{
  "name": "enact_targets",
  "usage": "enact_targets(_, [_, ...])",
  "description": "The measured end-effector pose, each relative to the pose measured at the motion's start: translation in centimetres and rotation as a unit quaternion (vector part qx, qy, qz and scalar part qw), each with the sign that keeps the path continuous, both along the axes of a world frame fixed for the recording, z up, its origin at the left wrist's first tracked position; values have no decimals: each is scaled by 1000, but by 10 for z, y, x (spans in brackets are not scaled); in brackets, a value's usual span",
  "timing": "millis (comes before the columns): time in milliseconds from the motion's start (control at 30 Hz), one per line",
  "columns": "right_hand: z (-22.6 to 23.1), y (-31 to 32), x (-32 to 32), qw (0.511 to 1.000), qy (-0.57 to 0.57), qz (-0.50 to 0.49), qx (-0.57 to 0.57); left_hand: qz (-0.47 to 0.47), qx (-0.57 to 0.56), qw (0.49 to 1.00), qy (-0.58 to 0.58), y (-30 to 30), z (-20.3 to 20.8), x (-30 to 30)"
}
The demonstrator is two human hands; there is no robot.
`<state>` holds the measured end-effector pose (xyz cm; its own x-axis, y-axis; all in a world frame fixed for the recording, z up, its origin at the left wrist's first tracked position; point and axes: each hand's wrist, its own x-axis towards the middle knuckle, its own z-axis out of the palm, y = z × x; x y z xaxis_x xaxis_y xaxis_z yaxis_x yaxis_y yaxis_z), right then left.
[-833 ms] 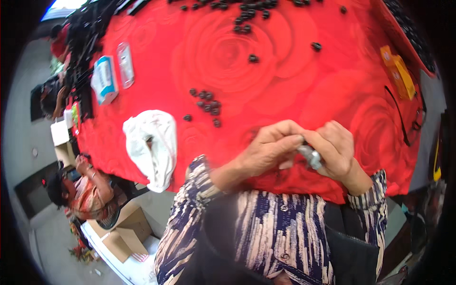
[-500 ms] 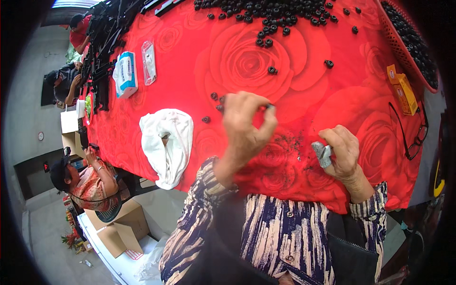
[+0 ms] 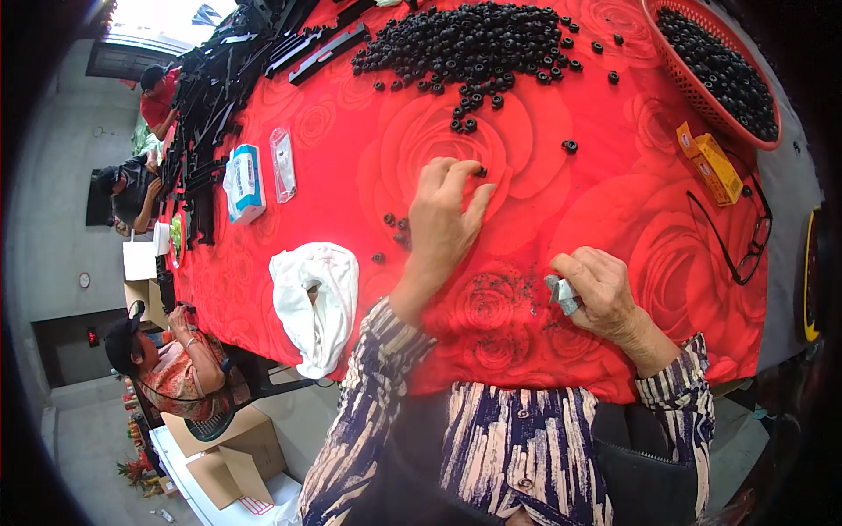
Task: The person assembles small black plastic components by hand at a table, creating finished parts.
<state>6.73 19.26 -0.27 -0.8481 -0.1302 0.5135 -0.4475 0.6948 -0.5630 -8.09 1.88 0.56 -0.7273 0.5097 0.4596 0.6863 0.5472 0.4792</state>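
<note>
My left hand [image 3: 445, 215] reaches over the red rose-patterned tablecloth, thumb and fingers apart. Its index fingertip is at a small black ring-shaped part [image 3: 481, 173] on the cloth. Several similar parts [image 3: 389, 219] lie just left of this hand, one partly hidden by it. To the right, my right hand [image 3: 598, 294] is closed, fingers curled. A grey, silvery piece [image 3: 564, 294] shows at its thumb; whether it is wrapped round the thumb or held, I cannot tell. Black crumbs [image 3: 491, 307] are scattered on the cloth between my hands.
A heap of black parts [image 3: 465, 48] lies at the far side, beside a red basket [image 3: 675, 66] of more. At right are a yellow box [image 3: 715, 171] and eyeglasses [image 3: 745, 254]. Left stand a white cloth [image 3: 307, 307], tissue pack [image 3: 244, 184] and long black pieces; co-workers sit beyond.
My left hand has moved to the black part lying ahead of it, and its thumb and fingers have spread. My right hand has turned and its fingers are more curled. The view has shifted.
</note>
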Motion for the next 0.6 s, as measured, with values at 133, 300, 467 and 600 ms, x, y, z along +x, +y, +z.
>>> enact_targets(133, [0,2,0,1000,-8,1,9,18,-32,999,-32,16,-14,-15])
enact_targets(300, [2,2,0,1000,4,1,6,51,-18,998,-26,9,-15,-13])
enact_targets(467, [-1,8,0,999,25,-2,-39,-48,105,897,-427,6,12,24])
enact_targets(600, [4,4,2,989,66,-21,-129,-163,268,657,-686,2,19,60])
